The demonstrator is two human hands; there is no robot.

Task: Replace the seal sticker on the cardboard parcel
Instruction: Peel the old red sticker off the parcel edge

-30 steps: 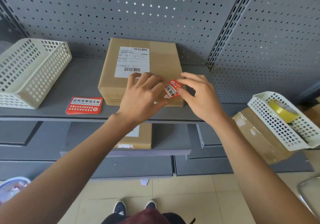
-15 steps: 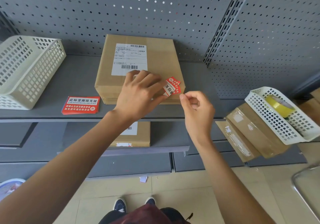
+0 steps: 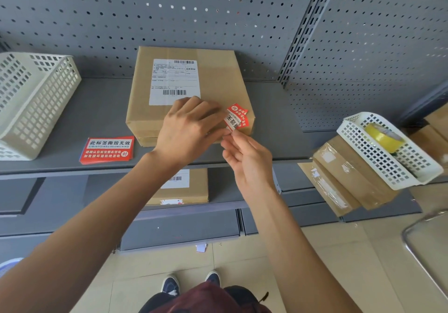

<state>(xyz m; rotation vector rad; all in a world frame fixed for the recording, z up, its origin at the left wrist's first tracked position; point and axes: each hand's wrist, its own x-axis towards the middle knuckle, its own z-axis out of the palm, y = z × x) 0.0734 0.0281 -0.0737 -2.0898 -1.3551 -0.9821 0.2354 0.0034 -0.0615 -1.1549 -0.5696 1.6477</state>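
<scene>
A flat cardboard parcel [image 3: 218,82] with a white shipping label lies on the grey shelf [image 3: 97,114]. At its front right corner a red and white seal sticker [image 3: 237,117] stands partly peeled and curled upward. My left hand [image 3: 191,128] lies on the parcel's front right part and holds it down, its fingertips at the sticker's lower end. My right hand [image 3: 247,162] is just below that corner, thumb and forefinger pinching the sticker's white lower edge. A stack of fresh red seal stickers [image 3: 108,149] lies on the shelf, left of the parcel.
A white mesh basket [image 3: 36,99] stands at the shelf's left end. To the right, another white basket [image 3: 378,157] holding a yellow tape roll [image 3: 384,137] rests on tilted taped parcels [image 3: 344,179]. A second parcel [image 3: 194,189] lies on the lower shelf. Perforated grey panels form the back wall.
My right hand let go of the sticker, dropped away toward me, then came back up to its lower edge. My left hand stayed on the parcel. The view shifted slightly.
</scene>
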